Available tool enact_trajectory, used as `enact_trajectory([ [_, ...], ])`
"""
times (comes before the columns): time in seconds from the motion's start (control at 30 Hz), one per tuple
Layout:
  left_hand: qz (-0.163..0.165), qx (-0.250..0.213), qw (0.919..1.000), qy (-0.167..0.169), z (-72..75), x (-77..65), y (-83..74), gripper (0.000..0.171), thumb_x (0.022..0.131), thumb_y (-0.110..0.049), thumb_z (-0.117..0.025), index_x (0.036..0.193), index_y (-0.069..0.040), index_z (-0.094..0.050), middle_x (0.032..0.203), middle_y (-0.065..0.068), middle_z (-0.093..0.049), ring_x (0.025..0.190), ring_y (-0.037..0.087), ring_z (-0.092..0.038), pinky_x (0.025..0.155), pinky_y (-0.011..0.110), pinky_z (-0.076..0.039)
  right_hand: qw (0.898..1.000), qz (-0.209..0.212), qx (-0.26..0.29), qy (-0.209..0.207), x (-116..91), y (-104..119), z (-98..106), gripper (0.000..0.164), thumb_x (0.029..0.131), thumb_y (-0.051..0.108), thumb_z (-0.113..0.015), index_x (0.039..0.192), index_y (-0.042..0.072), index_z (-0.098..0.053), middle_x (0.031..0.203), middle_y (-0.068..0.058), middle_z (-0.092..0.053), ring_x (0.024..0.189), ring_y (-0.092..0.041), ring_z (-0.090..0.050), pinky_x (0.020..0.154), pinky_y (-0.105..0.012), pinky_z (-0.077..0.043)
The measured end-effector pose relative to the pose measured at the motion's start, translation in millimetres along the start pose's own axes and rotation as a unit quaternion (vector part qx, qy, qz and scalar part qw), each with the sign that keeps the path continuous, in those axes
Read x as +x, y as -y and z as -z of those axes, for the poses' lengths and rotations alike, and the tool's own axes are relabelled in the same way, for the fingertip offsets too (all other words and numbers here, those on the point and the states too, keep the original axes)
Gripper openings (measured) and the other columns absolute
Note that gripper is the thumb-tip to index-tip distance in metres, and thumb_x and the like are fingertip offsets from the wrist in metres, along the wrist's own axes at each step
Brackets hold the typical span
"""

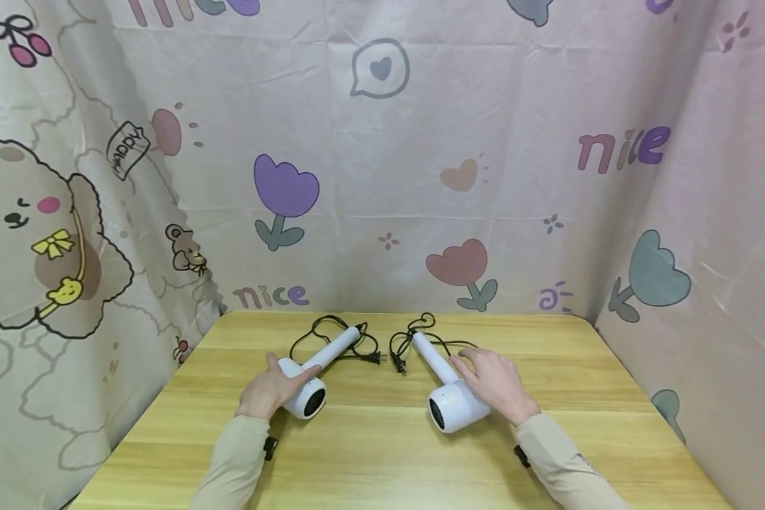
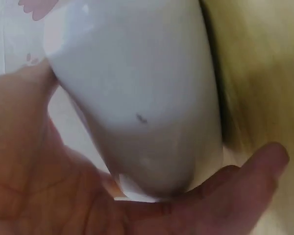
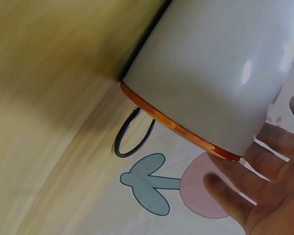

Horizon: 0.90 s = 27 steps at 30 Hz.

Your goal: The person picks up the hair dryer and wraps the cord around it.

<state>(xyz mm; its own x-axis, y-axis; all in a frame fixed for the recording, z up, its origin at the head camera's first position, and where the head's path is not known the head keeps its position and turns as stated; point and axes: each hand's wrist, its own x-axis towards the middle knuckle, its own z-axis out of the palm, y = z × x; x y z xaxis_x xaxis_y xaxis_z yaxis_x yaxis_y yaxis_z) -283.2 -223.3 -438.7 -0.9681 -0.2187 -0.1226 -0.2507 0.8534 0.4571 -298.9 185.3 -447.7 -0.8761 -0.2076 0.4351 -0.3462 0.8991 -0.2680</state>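
Two white hair dryers lie on the wooden table, handles pointing away. My left hand (image 1: 270, 391) holds the barrel of the left hair dryer (image 1: 334, 347), with the thumb reaching across where the handle joins. In the left wrist view, thumb and fingers lie on either side of the white barrel (image 2: 142, 83). My right hand (image 1: 496, 382) is at the right end of the other hair dryer (image 1: 449, 407), its fingers spread and fairly straight. The right wrist view has those fingertips right at the orange rim (image 3: 181, 129) of the barrel. Both dark round barrel ends face inward.
A black cord with a plug (image 1: 372, 358) loops behind the left hair dryer. Another black cord and plug (image 1: 398, 363) lie by the right one's handle. The table (image 1: 370, 460) is backed and flanked by a printed curtain (image 1: 382, 156).
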Motion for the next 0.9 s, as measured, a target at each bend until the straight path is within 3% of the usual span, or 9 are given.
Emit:
enact_trajectory([
  [0.3, 0.024, -0.053, 0.9982, -0.014, -3.3, 23.2, 7.3, 0.129, 0.076, -0.08, -0.057, 0.148, 0.01, 0.001, 0.105, 0.042, -0.058, 0.08, 0.04, -0.063, 0.063, 0.043, -0.051, 1.0, 0.005, 0.008, -0.003, 0.5, 4.7, -3.4, 0.036, 0.097, 0.043, -0.058, 0.112, 0.013, -0.072, 0.11, -0.007, -0.073, 0.094, -0.032, -0.069, 0.072, -0.049, -0.055],
  [0.5, 0.038, -0.129, 0.9909, 0.0, -4.4, 30.0, 14.4, 0.111, 0.082, -0.061, -0.065, 0.143, 0.009, -0.004, 0.108, 0.043, -0.052, 0.079, 0.041, -0.063, 0.054, 0.04, -0.055, 1.0, 0.026, 0.002, -0.007, 0.5, 8.2, -5.9, 0.034, 0.095, 0.042, -0.061, 0.109, 0.013, -0.073, 0.106, -0.006, -0.073, 0.09, -0.03, -0.07, 0.068, -0.047, -0.055],
  [0.6, 0.038, -0.152, 0.9876, 0.001, -4.8, 29.5, 17.4, 0.109, 0.083, -0.055, -0.065, 0.144, 0.009, -0.001, 0.109, 0.042, -0.051, 0.08, 0.041, -0.062, 0.054, 0.04, -0.056, 0.999, 0.031, 0.002, -0.007, 0.4, 9.2, -6.6, 0.032, 0.093, 0.04, -0.064, 0.107, 0.013, -0.073, 0.104, -0.005, -0.073, 0.087, -0.028, -0.07, 0.066, -0.045, -0.054],
  [0.73, 0.029, -0.183, 0.9826, -0.002, -3.3, 28.5, 21.0, 0.116, 0.085, -0.055, -0.064, 0.146, 0.011, 0.009, 0.116, 0.043, -0.049, 0.094, 0.043, -0.06, 0.067, 0.042, -0.056, 0.999, 0.03, 0.016, -0.002, 1.7, 10.2, -5.4, 0.027, 0.092, 0.036, -0.066, 0.105, 0.014, -0.074, 0.102, -0.004, -0.073, 0.087, -0.025, -0.069, 0.069, -0.045, -0.055],
  [0.9, 0.021, -0.238, 0.9706, -0.03, 4.3, 28.6, 19.8, 0.115, 0.083, -0.06, -0.066, 0.143, 0.016, -0.003, 0.123, 0.039, -0.045, 0.108, 0.045, -0.054, 0.085, 0.048, -0.053, 0.997, 0.016, 0.073, 0.033, 7.9, 15.5, -3.1, 0.028, 0.094, 0.036, -0.065, 0.109, 0.015, -0.074, 0.106, -0.003, -0.074, 0.095, -0.022, -0.068, 0.081, -0.045, -0.055],
])
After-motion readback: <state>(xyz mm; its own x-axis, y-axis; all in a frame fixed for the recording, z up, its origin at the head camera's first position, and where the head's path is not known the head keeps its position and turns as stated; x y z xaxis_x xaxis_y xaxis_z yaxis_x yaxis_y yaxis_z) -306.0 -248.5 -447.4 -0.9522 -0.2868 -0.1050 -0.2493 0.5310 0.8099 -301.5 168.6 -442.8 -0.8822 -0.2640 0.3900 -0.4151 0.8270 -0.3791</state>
